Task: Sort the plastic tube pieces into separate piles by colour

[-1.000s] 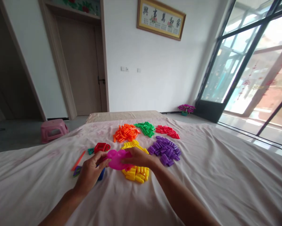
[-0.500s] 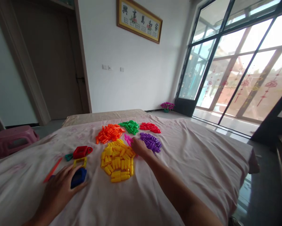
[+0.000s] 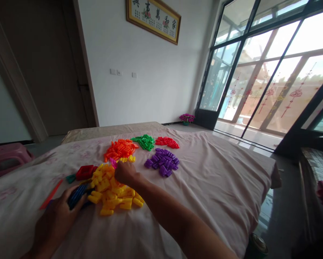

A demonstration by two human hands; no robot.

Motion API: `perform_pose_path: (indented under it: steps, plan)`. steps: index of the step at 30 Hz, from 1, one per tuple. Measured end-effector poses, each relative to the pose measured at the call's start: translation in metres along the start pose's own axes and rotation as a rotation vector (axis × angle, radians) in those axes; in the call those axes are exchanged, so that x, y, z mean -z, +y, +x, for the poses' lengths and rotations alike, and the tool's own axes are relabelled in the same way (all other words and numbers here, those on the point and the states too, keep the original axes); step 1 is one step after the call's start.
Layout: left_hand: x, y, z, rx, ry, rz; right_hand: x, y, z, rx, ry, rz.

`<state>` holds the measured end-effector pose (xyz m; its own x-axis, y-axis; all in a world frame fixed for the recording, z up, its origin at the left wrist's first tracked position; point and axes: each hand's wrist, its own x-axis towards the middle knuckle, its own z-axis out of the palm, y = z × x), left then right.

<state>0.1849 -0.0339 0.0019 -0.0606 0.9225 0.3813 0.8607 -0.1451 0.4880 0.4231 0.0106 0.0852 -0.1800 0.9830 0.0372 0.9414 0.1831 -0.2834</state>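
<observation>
My right hand (image 3: 127, 172) is closed, with a bright pink plastic piece (image 3: 113, 163) showing past its fingers. It sits at the upper right edge of a heap of yellow plastic building pieces (image 3: 110, 192). At the left, my left hand (image 3: 59, 208) curls around a dark blue plastic piece (image 3: 77, 195), blurred and partly covered by the fingers. The yellow heap nearly touches this blue piece. Just beyond the left hand lie a red frame-shaped piece (image 3: 85, 172), a teal piece (image 3: 70, 178) and a thin orange-red strip (image 3: 51, 194).
Farther back on the cloth-covered surface (image 3: 204, 180) are piles of orange pieces (image 3: 119, 148), green pieces (image 3: 144, 142), red pieces (image 3: 167, 142) and purple pieces (image 3: 163, 162). A pink stool (image 3: 9, 160) stands at the left, and a dark can (image 3: 257, 246) at the lower right.
My right hand has moved left from beside the purple pile, the pink piece moving with it. The yellow heap has shifted left and loosened. The view has turned slightly right.
</observation>
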Motion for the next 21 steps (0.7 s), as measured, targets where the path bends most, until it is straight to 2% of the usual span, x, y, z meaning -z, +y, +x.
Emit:
perform_pose_path:
  steps: [2, 6, 8, 10, 12, 15, 18, 21]
  plan:
    - [0.009, 0.006, 0.0, 0.078, -0.019, 0.029, -0.008, -0.019, 0.004, 0.061, -0.024, 0.039]
    - [0.033, 0.013, 0.001, 0.209, 0.034, 0.042, -0.018, -0.052, 0.01, 0.192, -0.025, 0.099]
    - [0.045, 0.009, 0.001, 0.257, 0.029, 0.05, -0.016, -0.061, 0.014, 0.26, -0.01, 0.129]
    - [0.054, -0.001, 0.002, 0.225, 0.057, 0.068, -0.008, -0.06, 0.02, 0.292, 0.012, 0.149]
    - [0.06, -0.016, 0.005, 0.113, 0.11, 0.075, 0.005, -0.046, 0.031, 0.26, 0.051, 0.143]
    - [0.058, -0.045, 0.013, 0.001, 0.127, 0.011, 0.03, -0.004, 0.06, 0.092, 0.145, 0.096]
    - [0.045, -0.071, 0.024, 0.082, 0.07, -0.168, 0.054, 0.049, 0.099, -0.057, 0.212, 0.046]
    - [0.031, -0.085, 0.034, 0.189, -0.01, -0.356, 0.065, 0.094, 0.137, -0.178, 0.242, -0.011]
